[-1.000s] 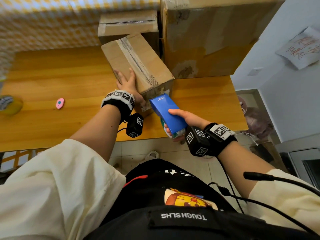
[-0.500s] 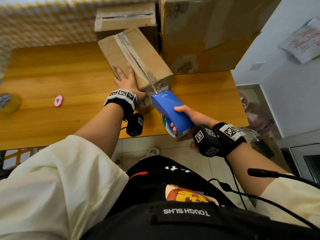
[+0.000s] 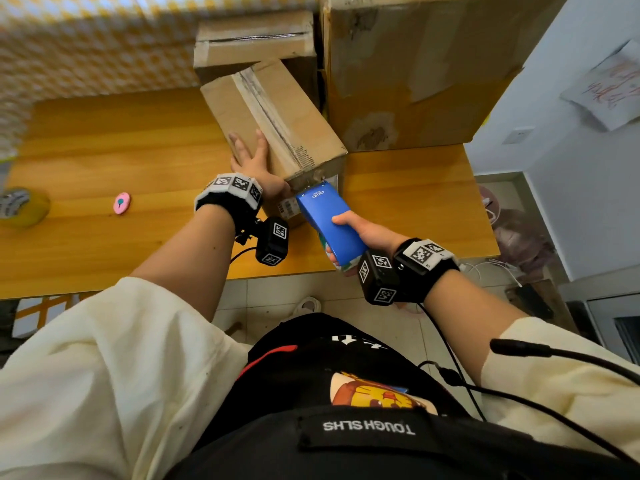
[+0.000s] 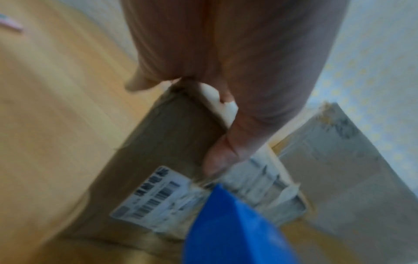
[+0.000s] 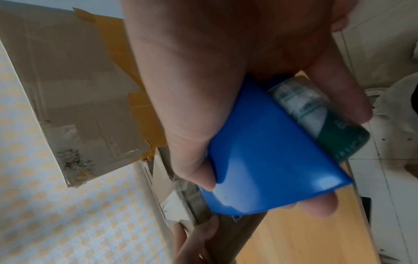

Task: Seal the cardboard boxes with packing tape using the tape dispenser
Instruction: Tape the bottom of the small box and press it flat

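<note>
A small cardboard box lies slanted on the wooden table, with tape along its top seam. My left hand lies flat on the box's near left side, fingers straight, thumb at the near corner. My right hand grips the blue tape dispenser, its nose against the box's near end by the label. In the right wrist view the fingers wrap the blue tape dispenser and its tape roll.
A second taped box sits behind the small one. A large box stands at the back right. A pink object and a yellow tape roll lie on the table's left. The table's front edge is close to my body.
The right hand has carried the dispenser up and forward, from below the table edge to the box's near end. The left hand has stayed flat on the box.
</note>
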